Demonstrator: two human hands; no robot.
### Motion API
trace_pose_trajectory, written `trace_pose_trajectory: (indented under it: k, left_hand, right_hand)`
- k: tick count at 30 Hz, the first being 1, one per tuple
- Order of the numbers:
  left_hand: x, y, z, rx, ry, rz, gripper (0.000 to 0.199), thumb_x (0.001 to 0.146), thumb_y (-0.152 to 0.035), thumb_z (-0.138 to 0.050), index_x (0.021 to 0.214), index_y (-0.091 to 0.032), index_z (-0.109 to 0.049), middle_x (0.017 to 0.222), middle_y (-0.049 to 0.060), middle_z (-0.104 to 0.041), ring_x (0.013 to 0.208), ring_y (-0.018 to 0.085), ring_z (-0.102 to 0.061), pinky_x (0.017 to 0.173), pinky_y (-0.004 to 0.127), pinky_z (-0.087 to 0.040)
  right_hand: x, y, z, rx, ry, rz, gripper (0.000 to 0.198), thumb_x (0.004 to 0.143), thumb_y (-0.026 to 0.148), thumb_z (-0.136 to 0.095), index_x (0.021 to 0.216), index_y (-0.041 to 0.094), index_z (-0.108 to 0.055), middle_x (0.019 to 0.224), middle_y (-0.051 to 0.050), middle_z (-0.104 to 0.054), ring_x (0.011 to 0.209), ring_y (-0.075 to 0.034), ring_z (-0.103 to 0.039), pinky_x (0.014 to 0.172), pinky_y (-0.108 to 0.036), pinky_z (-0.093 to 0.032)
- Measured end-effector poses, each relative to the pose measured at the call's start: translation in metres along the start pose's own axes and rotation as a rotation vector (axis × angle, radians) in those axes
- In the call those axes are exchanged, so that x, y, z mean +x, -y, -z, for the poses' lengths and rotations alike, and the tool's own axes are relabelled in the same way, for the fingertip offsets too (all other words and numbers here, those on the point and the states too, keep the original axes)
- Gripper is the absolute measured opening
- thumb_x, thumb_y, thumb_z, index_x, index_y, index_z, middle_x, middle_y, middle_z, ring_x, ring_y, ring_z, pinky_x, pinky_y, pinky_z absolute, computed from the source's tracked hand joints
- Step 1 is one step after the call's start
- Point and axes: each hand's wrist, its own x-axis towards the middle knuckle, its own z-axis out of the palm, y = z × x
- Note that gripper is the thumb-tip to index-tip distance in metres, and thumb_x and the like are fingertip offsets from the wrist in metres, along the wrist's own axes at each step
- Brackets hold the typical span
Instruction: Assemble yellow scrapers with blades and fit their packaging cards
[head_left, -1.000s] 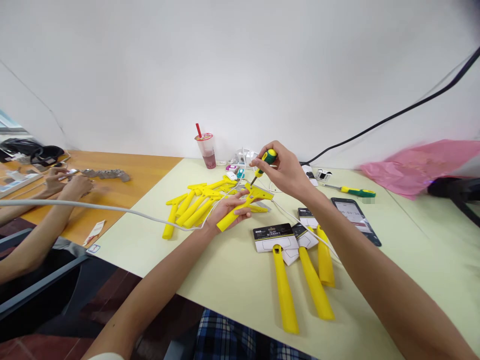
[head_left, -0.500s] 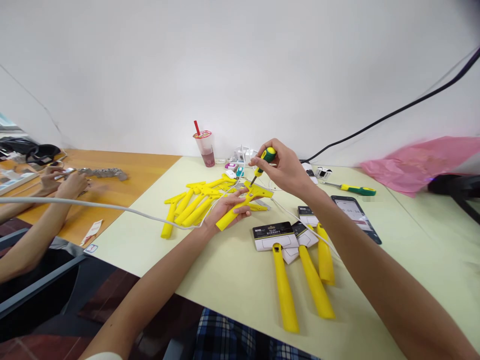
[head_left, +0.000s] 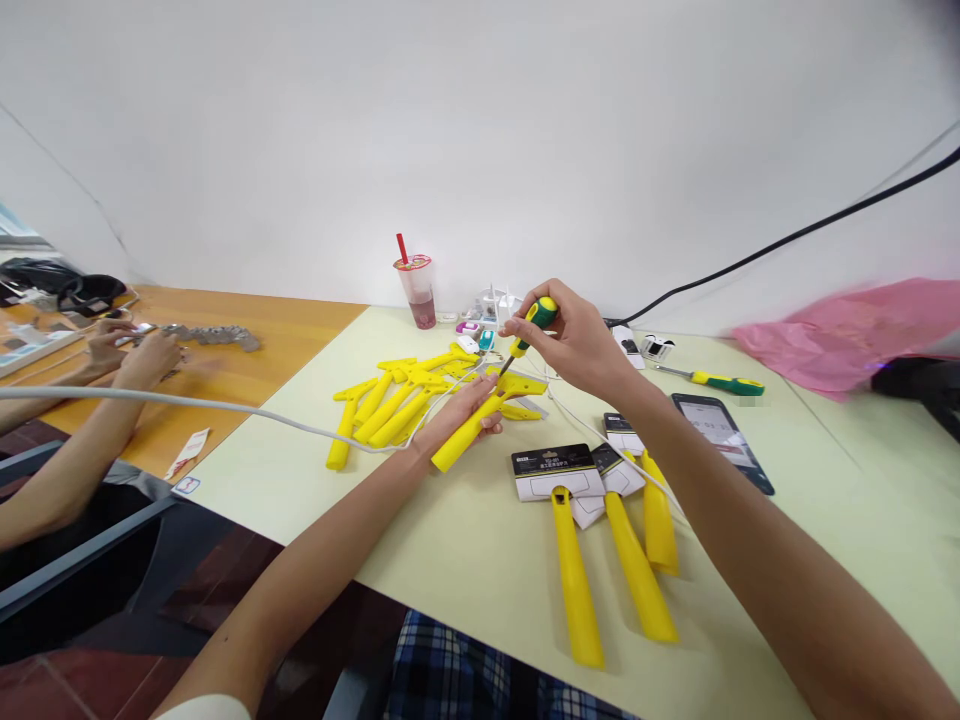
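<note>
left hand (head_left: 448,412): holding yellow tool (head_left: 466,435) | right hand (head_left: 576,335): gripping screwdriver (head_left: 520,346) | tip at tool's head

Held screwdriver (head_left: 540,313): tip too small to tell; pink plastic (head_left: 832,335): cut by right edge; phone (head_left: 722,443): digits blurred.

Against the wall (head_left: 300,130) at the far middle stands a lidded cup (head_left: 421,297) with a red straw (head_left: 402,248), while to the right lie a dark phone (head_left: 718,437) and, farther, a crumpled pink plastic sheet (head_left: 832,335) below a slanting black cable (head_left: 787,241), and a paper slip (head_left: 187,453) rests on the orange table (head_left: 304,328) at left
</note>
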Motion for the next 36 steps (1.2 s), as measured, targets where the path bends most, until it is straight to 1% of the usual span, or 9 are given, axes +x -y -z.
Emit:
trace_pose_trajectory:
  k: [3,6,9,12,16,21,25,31,36]
  left_hand:
    - [0.004,0.003,0.003,0.036,-0.022,-0.002,0.044,0.09,-0.051,-0.086,0.11,-0.023,-0.059,0.093,-0.005,-0.072,0.044,0.002,-0.045,0.055,0.02,-0.054]
    - [0.006,0.004,0.004,0.053,-0.027,-0.006,0.046,0.088,-0.052,-0.087,0.108,-0.024,-0.056,0.091,-0.007,-0.071,0.043,0.002,-0.045,0.054,0.02,-0.053]
    - [0.006,0.005,0.005,0.078,-0.012,-0.028,0.046,0.089,-0.053,-0.086,0.106,-0.024,-0.054,0.089,-0.007,-0.071,0.042,0.002,-0.045,0.055,0.022,-0.054]
    - [0.005,0.004,0.005,0.125,0.002,-0.066,0.044,0.091,-0.055,-0.082,0.105,-0.024,-0.054,0.088,-0.006,-0.072,0.042,0.003,-0.044,0.058,0.023,-0.056]
    - [0.005,0.004,0.004,0.173,0.001,-0.089,0.043,0.095,-0.056,-0.078,0.108,-0.021,-0.057,0.095,-0.002,-0.074,0.042,0.003,-0.045,0.059,0.024,-0.057]
    - [0.01,0.009,0.007,0.17,0.008,-0.095,0.045,0.094,-0.057,-0.079,0.105,-0.022,-0.054,0.089,-0.005,-0.07,0.038,0.003,-0.045,0.054,0.025,-0.057]
    - [0.013,0.014,0.012,0.154,0.035,-0.105,0.052,0.09,-0.061,-0.083,0.105,-0.023,-0.05,0.086,-0.006,-0.069,0.037,0.003,-0.046,0.051,0.025,-0.055]
    - [0.012,0.012,0.01,0.124,0.05,-0.13,0.056,0.087,-0.062,-0.086,0.105,-0.024,-0.049,0.093,-0.004,-0.072,0.039,0.003,-0.048,0.053,0.025,-0.057]
    - [0.011,0.014,0.01,0.106,0.052,-0.106,0.053,0.088,-0.059,-0.086,0.104,-0.024,-0.051,0.087,-0.007,-0.068,0.039,0.003,-0.048,0.053,0.025,-0.057]
  right_hand:
    - [0.0,-0.001,-0.001,-0.007,0.02,0.014,0.049,0.095,0.072,-0.074,0.102,0.026,-0.061,0.094,-0.006,-0.073,0.087,-0.025,-0.073,0.073,-0.038,-0.056]
    - [0.0,-0.001,-0.002,-0.004,0.031,0.022,0.049,0.094,0.072,-0.075,0.102,0.025,-0.061,0.094,-0.006,-0.073,0.088,-0.025,-0.074,0.072,-0.037,-0.056]
    - [0.0,-0.001,-0.001,-0.003,-0.013,0.043,0.048,0.094,0.071,-0.076,0.101,0.026,-0.061,0.093,-0.006,-0.071,0.089,-0.026,-0.074,0.07,-0.036,-0.055]
    - [0.0,0.001,0.001,0.007,-0.069,0.077,0.049,0.093,0.071,-0.077,0.102,0.026,-0.061,0.093,-0.005,-0.068,0.09,-0.026,-0.075,0.069,-0.035,-0.055]
    - [-0.002,0.006,0.0,0.013,-0.056,0.076,0.048,0.094,0.07,-0.075,0.102,0.025,-0.061,0.092,-0.005,-0.068,0.088,-0.026,-0.076,0.068,-0.035,-0.055]
    - [-0.003,0.007,-0.005,0.001,-0.043,0.068,0.05,0.094,0.073,-0.074,0.103,0.025,-0.062,0.092,-0.005,-0.07,0.09,-0.026,-0.078,0.065,-0.034,-0.053]
    - [-0.002,0.004,-0.006,0.008,-0.057,0.059,0.051,0.094,0.074,-0.074,0.102,0.025,-0.061,0.094,-0.005,-0.07,0.086,-0.024,-0.077,0.068,-0.035,-0.056]
    - [-0.002,0.002,-0.006,0.028,-0.053,0.051,0.053,0.093,0.075,-0.074,0.102,0.025,-0.061,0.093,-0.005,-0.07,0.086,-0.025,-0.078,0.07,-0.037,-0.058]
    - [-0.003,0.003,-0.007,0.015,-0.05,0.038,0.053,0.092,0.075,-0.075,0.103,0.025,-0.062,0.094,-0.006,-0.071,0.087,-0.025,-0.077,0.069,-0.036,-0.056]
